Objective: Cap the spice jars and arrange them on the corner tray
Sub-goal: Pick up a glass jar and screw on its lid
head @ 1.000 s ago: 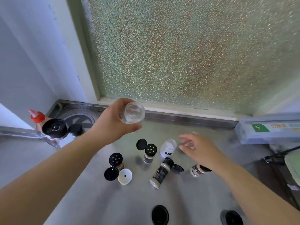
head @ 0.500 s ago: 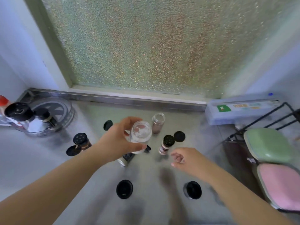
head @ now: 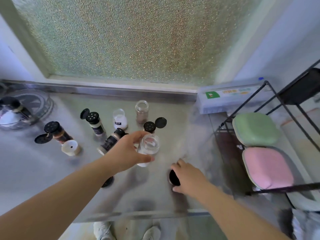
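**Open jar aloft in left grip, right grip down on black cap**

Left hand [head: 124, 153] wrapped around a clear uncapped jar [head: 149, 148], fingers and thumb closed on its sides, white contents low in the glass, jar held above the steel worktop [head: 155, 196]. Right hand [head: 187, 176] lowered over a black cap [head: 173, 177] lying on the worktop near its front edge, fingers curled around the cap's far side; whether closed on it or merely resting cannot be told. A second black cap [head: 108, 181] partly hidden under the left forearm.

Beyond the hands, a scatter of spice jars: a lidless jar of brown powder [head: 142, 111] upright near the back rail, a small white-filled jar [head: 120, 119] beside it, two black shaker-topped jars [head: 94, 121] [head: 149, 127] with flip lids open, a dark-labelled jar [head: 110, 141] lying on its side, another shaker-topped jar [head: 56, 131] leaning at left, with a white lid [head: 70, 147] just beside it.

Round clear corner tray [head: 39, 104] at far left, blurred, already carrying a few containers. Wire rack [head: 270, 104] at right with green and pink pads.
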